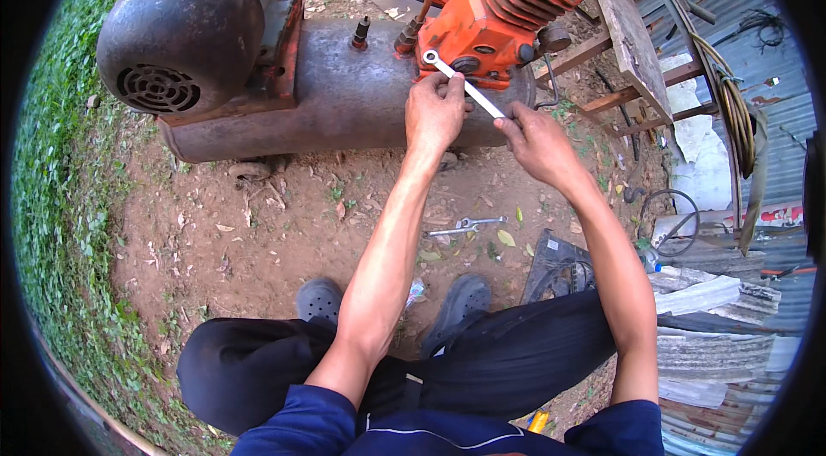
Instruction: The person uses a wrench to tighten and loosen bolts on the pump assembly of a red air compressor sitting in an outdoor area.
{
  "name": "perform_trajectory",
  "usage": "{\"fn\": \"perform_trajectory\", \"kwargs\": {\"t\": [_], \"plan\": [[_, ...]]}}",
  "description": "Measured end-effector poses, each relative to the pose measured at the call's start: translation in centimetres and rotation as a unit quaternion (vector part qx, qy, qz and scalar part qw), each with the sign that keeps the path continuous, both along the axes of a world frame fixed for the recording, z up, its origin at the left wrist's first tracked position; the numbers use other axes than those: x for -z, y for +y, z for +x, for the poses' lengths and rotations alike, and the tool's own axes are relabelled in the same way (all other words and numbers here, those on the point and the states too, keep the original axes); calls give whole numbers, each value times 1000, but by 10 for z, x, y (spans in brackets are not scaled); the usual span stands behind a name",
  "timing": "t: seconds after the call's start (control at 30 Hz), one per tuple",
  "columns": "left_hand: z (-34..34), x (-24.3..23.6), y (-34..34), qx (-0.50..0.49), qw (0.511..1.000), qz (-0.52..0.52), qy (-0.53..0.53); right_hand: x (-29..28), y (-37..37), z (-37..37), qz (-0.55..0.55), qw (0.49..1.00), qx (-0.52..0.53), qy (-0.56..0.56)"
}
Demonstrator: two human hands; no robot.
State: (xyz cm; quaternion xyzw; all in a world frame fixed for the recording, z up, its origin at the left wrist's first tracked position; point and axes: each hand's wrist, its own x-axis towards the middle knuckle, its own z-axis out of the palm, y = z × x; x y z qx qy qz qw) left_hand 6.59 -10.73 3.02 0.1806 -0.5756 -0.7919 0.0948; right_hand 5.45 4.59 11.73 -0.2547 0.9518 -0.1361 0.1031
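Observation:
A silver combination wrench (482, 99) is held slantwise in front of an orange compressor pump (495, 13), its ring end up and to the left. My right hand (540, 144) grips the lower end, thumb along the shaft. My left hand (434, 114) is closed around the shaft's middle, below the ring; some of its fingertips are hidden. Behind the ring is the pump's crankcase with a dark round plug (465, 64). The pump sits on a rusty grey air tank (344, 60), which also bears a rounded dark electric motor (181, 34) on the left.
More wrenches (469, 224) lie on the dirt between my feet and the tank. A dark open tool case (559, 271) is by my right knee. A wooden rack (632, 34), coiled hose (731, 103) and corrugated sheets (718, 353) stand right. Grass (64, 198) borders the left.

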Motion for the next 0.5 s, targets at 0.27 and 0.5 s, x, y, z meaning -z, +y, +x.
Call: {"fn": "perform_trajectory", "kwargs": {"t": [0.27, 0.5], "plan": [[16, -9, -24, 82, 996, 28, -3, 24, -27, 58, -262, 889, 143, -347], [14, -5, -62, 74, 993, -95, -17, 35, -75, 63, -342, 832, 106, -423]]}}
